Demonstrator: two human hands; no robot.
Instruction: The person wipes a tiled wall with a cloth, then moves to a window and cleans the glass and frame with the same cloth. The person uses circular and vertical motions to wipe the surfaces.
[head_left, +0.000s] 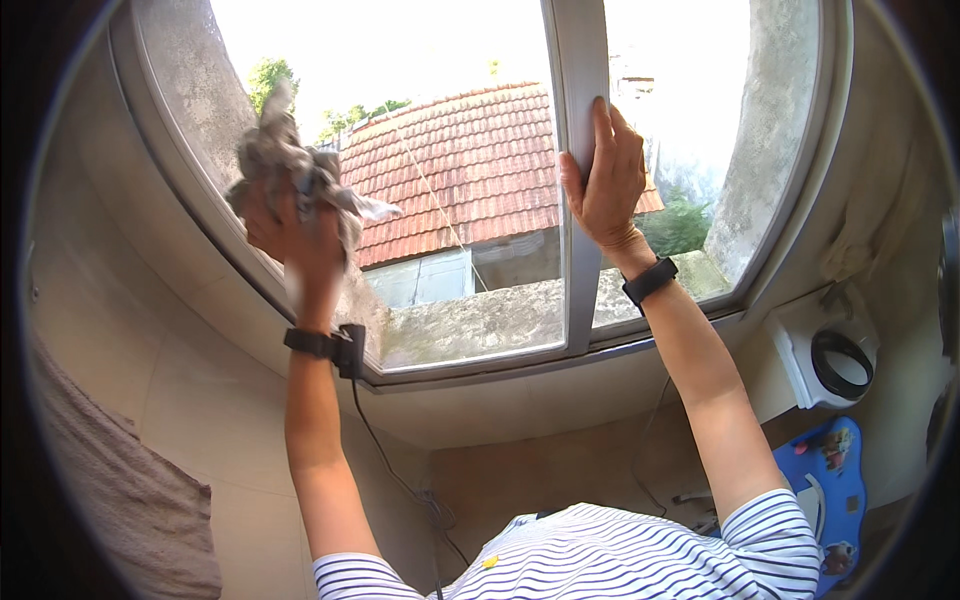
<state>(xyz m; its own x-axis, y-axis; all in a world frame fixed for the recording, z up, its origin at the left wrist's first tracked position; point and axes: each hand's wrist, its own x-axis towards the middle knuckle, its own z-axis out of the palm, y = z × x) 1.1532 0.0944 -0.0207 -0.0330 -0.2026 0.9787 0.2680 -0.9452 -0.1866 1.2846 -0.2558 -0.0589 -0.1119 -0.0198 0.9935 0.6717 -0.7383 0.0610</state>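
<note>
A crumpled grey-brown cloth (279, 154) is bunched in my left hand (304, 236), which is raised against the left side of a sliding window's glass pane (457, 330). Motion blurs this hand and the cloth. My right hand (611, 180) grips the upright metal stile (579, 67) near the window's middle, its thumb on the left edge and its fingers along the right. Each wrist wears a black strap; the left one carries a small black box (349, 351) with a cable.
Below the window runs a metal track (480, 369). A brownish towel (142, 495) hangs at the left along a tiled wall (225, 420). To the right are a white washbasin (795, 352) with a black ring-shaped item (841, 365) and a blue plastic panel (844, 495). A cable (390, 469) dangles near my body.
</note>
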